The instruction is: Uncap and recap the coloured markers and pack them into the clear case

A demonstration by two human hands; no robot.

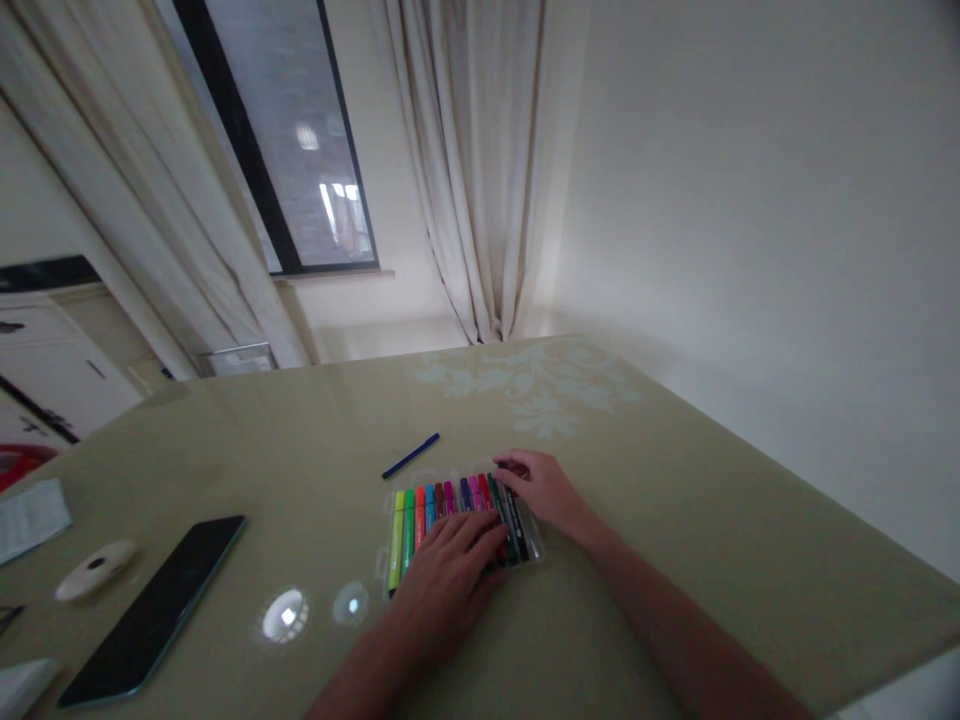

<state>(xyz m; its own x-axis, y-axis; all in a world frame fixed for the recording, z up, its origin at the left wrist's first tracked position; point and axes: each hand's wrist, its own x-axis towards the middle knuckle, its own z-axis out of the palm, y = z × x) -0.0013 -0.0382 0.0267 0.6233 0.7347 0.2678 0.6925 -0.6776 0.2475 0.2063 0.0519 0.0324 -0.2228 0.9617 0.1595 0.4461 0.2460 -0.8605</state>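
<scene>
A clear plastic case (537, 548) lies on the table with a row of coloured markers (409, 525), running from yellow and green at the left to black at the right. My left hand (457, 560) rests over the lower middle of the row, fingers stretched out and spread, covering several markers. At the upper right of the case, my right hand (544, 487) has its thumb and fingers closed around the cap end of a black marker (518, 530). A slim blue marker (410, 456) lies by itself just beyond the case.
On the left of the table (720, 520) are a black tablet-like slab (157, 610), a white oval object (96, 571) and a folded pale sheet (31, 520). A white object (26, 688) is cut off at the lower left. A wall (772, 230) borders the right side; curtains (480, 170) hang behind.
</scene>
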